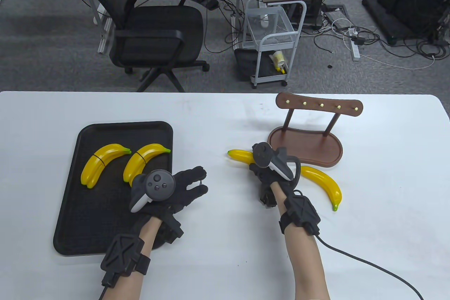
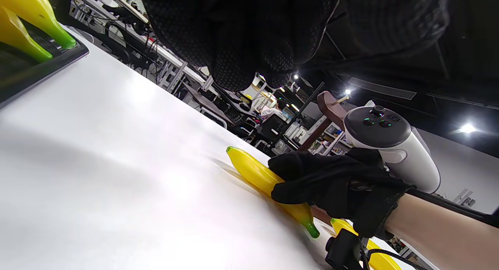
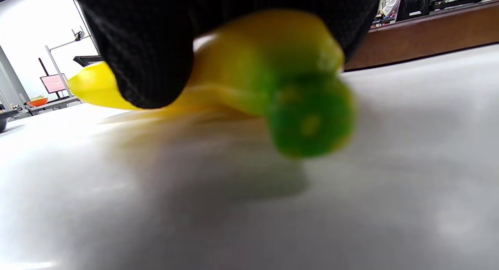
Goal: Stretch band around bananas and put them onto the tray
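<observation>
- The white desk (image 1: 218, 243) is smooth and matte; a black, textured tray (image 1: 70, 222) with rounded corners lies near its left edge.
- Two banded banana pairs (image 1: 102, 164) rest at the tray's far end, glossy plastic.
- Another pair is being gathered, I'd say: the right hand (image 1: 269, 173) curls round a loose banana (image 2: 269, 182) mid-desk; a second banana (image 1: 325, 182) lies just beside it.
- The left hand (image 1: 175, 191) hovers, fingers spread, pinching a thin band (image 1: 200, 184), it seems.
- Next: bring both bananas together.
</observation>
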A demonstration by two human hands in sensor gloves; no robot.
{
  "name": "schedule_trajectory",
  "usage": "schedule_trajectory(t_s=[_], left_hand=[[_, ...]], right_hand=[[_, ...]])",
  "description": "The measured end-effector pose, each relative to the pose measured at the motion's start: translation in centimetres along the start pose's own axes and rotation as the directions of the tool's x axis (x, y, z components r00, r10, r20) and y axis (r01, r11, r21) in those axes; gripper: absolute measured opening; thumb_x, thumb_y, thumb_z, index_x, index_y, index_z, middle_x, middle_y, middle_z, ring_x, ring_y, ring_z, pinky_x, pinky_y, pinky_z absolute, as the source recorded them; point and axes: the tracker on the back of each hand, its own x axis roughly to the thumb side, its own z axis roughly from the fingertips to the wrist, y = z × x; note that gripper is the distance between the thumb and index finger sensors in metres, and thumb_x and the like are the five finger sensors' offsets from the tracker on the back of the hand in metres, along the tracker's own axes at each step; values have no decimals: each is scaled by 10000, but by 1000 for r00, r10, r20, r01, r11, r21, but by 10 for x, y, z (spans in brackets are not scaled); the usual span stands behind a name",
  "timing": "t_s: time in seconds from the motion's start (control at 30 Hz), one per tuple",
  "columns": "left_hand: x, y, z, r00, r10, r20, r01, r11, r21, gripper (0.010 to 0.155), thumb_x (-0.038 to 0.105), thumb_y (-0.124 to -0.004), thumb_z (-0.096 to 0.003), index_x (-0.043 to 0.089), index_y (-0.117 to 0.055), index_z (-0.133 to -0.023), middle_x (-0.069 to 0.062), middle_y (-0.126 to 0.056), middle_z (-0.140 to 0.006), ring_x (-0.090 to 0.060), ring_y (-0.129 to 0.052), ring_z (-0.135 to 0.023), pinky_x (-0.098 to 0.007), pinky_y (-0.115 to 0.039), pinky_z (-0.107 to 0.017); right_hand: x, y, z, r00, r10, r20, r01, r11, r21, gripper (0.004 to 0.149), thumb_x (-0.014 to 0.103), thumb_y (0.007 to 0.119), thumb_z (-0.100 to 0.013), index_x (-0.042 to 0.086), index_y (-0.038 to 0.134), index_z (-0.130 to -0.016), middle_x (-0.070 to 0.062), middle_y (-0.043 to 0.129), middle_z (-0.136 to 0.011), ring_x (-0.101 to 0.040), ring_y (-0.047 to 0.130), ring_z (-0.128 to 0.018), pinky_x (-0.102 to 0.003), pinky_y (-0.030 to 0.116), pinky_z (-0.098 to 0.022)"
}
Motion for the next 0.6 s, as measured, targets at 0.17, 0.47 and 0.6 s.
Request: schedule_trajectory(t_s=[0.17, 0.47, 0.6], left_hand=[[0, 0, 0, 1000, -1, 1, 1, 1000, -2, 632, 565, -697, -499, 259, -635, -1049, 15, -788, -1078, -249, -848, -995, -451, -683, -776], [1, -1, 0, 1000, 4, 3, -4, 1000, -3, 634, 565, -696, -500, 257, -633, -1051, 15, -786, -1081, -250, -848, -994, -452, -682, -776], [1, -1, 0, 1000, 4, 5, -4, 1000, -4, 634, 566, -695, -499, 259, -634, -1050, 16, -788, -1078, -248, -848, -995, -454, -681, -777]], right_hand=[[1, -2, 1, 1000, 14, 20, -14, 1000, 3, 692, 337, 912, -449, 160, 606, -1044, -110, 733, -1022, -347, 871, -804, -473, 808, -547], [-11, -12, 6, 998, -51, 36, 52, 998, -40, 678, 340, 931, -439, 148, 647, -1023, -115, 772, -996, -350, 894, -779, -473, 816, -542], [-23, -27, 14, 996, -66, 63, 71, 995, -64, 676, 340, 934, -436, 144, 656, -1020, -117, 781, -994, -352, 891, -784, -474, 815, -545]])
